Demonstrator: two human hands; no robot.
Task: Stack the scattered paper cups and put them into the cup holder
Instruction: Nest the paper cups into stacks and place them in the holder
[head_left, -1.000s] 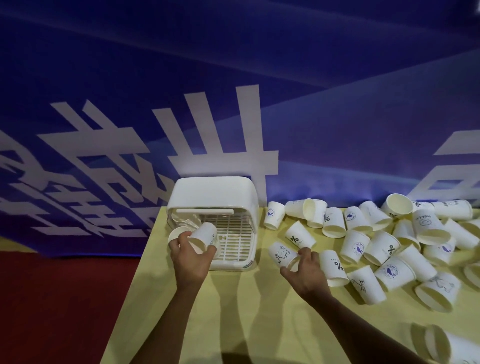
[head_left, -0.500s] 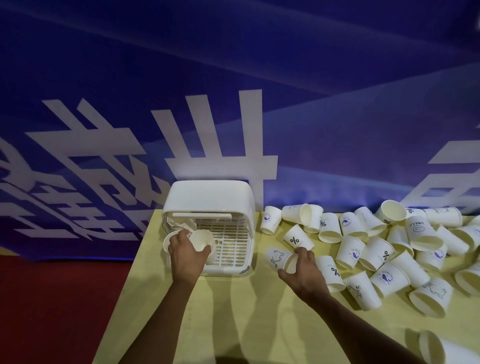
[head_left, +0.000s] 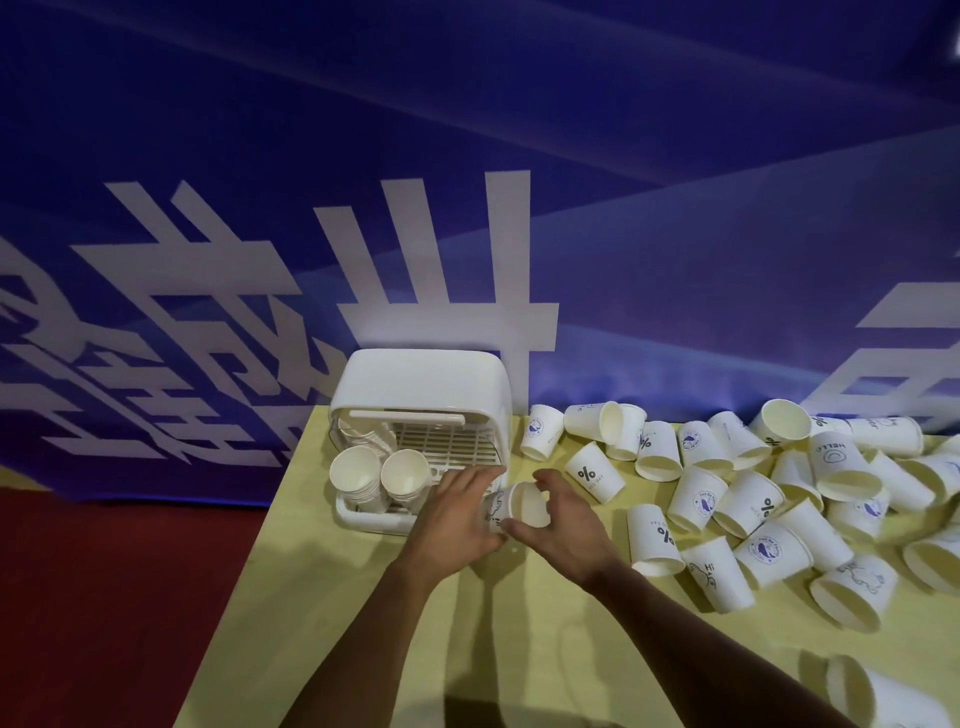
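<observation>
Just right of the white plastic cup holder (head_left: 415, 379), over the yellow tabletop (head_left: 363, 597) | white printed paper cup (head_left: 523, 506) sideways between hands | left hand (head_left: 452, 517) grips its wall; right hand (head_left: 563, 525) curls round the rim, contact unclear | light, crushable: hold the wall gently.

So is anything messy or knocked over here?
Yes: many cups lie tipped in a heap on the table, right of the holder. One more lies alone at the front edge. The right hand holds a cup.
</observation>
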